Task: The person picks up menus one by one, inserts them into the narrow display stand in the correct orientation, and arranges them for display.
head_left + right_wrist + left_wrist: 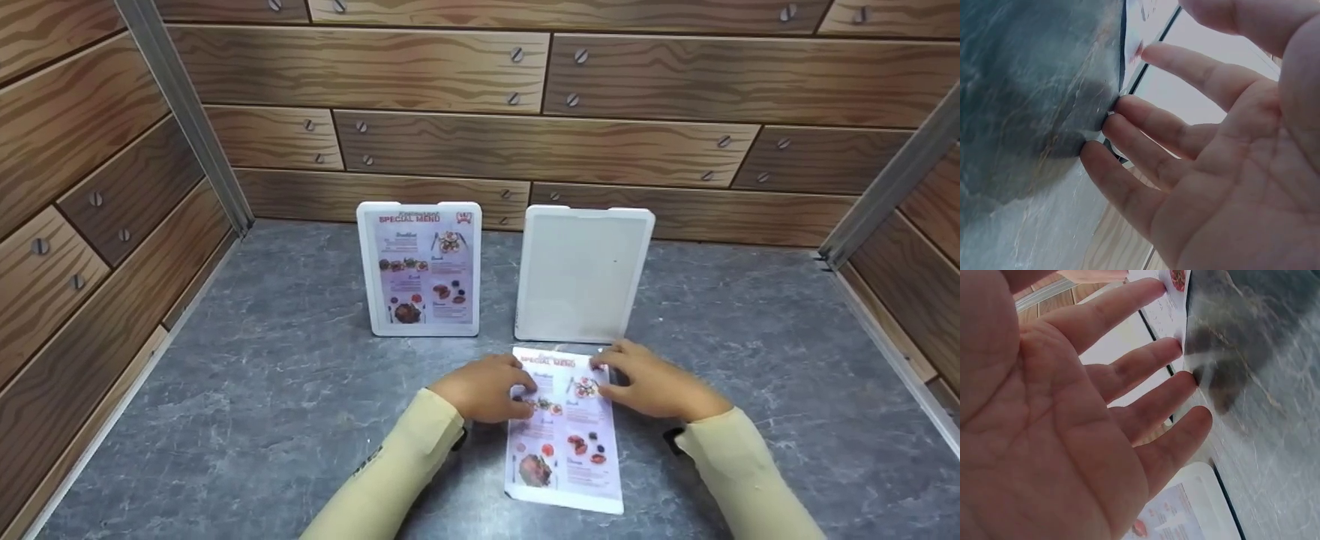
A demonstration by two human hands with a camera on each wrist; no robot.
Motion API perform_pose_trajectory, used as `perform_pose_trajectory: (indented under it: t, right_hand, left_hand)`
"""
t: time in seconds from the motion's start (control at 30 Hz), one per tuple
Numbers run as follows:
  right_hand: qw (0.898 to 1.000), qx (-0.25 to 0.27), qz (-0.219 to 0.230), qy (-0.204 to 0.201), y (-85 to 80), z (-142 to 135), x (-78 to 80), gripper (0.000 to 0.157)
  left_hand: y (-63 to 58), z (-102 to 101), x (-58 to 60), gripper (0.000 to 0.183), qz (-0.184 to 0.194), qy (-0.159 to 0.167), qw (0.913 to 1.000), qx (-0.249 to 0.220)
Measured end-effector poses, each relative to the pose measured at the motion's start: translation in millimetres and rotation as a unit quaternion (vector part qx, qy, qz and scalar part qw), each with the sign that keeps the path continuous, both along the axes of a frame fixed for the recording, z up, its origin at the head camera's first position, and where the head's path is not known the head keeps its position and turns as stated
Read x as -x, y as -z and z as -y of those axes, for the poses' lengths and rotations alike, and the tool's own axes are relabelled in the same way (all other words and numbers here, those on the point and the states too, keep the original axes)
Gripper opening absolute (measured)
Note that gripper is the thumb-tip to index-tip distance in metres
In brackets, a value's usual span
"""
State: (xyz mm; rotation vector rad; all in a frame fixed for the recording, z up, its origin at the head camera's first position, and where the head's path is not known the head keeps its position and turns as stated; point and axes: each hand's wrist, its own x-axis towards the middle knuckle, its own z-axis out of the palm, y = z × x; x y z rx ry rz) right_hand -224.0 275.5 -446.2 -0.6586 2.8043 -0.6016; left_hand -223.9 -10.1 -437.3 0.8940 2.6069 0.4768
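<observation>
- White menu sheet (564,442) lies on the bench (247,420).
- Left hand (486,388) and right hand (651,381) touch its sides, fingers relaxed, gripping nothing.
- Light, even pressure should prevent creases.

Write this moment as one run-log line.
left hand: touching printed rectangular paper menu; right hand: touching menu; blank white rectangular frame: standing behind menu; menu-filled white rectangular frame: standing
</observation>
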Motion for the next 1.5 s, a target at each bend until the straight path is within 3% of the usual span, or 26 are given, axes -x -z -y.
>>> perform_pose_trajectory:
  t: [0.23,0.53,0.7,0.83,0.97,1.2,1.5]
  right_hand:
    - [1.0,0.012,0.001,-0.008,-1.3,3.2,-0.3,0.039]
    - [1.0,0.012,-0.006,-0.011,1.8,4.7,-0.8,0.036]
    - [1.0,0.005,-0.009,-0.016,3.1,7.0,-1.5,0.044]
    - [1.0,-0.004,0.004,0.001,2.9,7.5,-1.9,0.053]
    - [1.0,-0.005,-0.002,-0.003,3.0,7.2,-1.8,0.052]
    - [1.0,-0.012,-0.006,-0.003,1.8,7.9,-2.0,0.044]
    - [1.0,-0.019,0.006,-0.004,0.6,10.4,-3.9,0.052]
  left_hand:
    - [2.6,1.8,0.6,0.062,0.008,-0.044,0.9989,-0.015]
    - [2.0,5.6,2.2,0.058,0.012,-0.028,0.9995,0.009]
    - [0.7,9.1,3.2,0.053,0.014,-0.042,0.999,0.006]
    - [0.9,9.7,5.0,0.07,0.01,-0.062,0.998,-0.012]
    - [2.4,10.0,6.6,0.084,0.005,-0.067,0.9975,-0.021]
    - [1.6,12.2,6.4,0.064,0.001,-0.057,0.9983,0.011]
    - [1.1,14.8,8.3,0.045,-0.002,-0.081,0.9966,-0.019]
